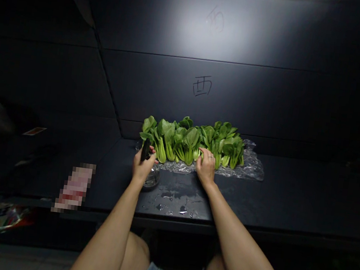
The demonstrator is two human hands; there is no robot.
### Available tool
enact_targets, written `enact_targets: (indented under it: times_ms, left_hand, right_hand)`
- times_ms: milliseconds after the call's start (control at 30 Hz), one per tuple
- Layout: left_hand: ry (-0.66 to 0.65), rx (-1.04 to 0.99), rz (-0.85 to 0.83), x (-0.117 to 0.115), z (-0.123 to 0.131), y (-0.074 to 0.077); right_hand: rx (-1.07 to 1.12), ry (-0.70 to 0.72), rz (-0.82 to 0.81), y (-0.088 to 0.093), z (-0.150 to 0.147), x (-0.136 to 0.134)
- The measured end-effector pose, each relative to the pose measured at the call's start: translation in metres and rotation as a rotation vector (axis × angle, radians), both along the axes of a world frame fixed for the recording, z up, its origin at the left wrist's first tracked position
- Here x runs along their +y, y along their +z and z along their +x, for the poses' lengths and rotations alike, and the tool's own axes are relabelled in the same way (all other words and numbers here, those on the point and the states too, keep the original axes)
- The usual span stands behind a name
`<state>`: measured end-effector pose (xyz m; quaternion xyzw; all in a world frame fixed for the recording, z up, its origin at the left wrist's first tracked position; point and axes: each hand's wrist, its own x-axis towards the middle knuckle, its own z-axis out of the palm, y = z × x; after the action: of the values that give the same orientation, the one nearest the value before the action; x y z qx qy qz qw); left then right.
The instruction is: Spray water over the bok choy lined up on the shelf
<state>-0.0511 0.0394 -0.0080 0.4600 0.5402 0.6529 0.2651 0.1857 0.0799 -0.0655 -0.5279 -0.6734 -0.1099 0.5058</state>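
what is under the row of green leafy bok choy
A crinkled clear plastic sheet, showing in front and at the right of the green bok choy. Its middle is covered by the stalks.

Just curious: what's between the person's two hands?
Head view: bok choy on plastic film, between left hand gripping a spray bottle and right hand.

**Dim shot, one pool of light at centre**

V. dark overall; lit only mid-frame, from above/front. Soft glare on back wall (pixel 194 26). Brightest and sharpest on greens (pixel 192 141). Glints off plastic film (pixel 248 168) and wet patch (pixel 172 196) in front. Deep shadow L & R, detail lost. Bowed lines at edges, wide-angle distortion. Pixelated block (pixel 75 187) at left. Barely readable vs. dark bkgd: black top of spray bottle (pixel 145 150).
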Motion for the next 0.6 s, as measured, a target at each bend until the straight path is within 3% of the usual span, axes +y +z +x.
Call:
enact_targets:
  times_ms: [333, 600]
  left_hand:
    - [-0.144, 0.051, -0.041, -0.006, 0.038, -0.002]
    - [-0.215, 0.102, -0.07, -0.006, 0.053, -0.003]
  right_hand:
    - [0.006, -0.023, -0.001, -0.002, 0.011, 0.001]
    - [0.016, -0.043, -0.003, -0.001, 0.024, -0.003]
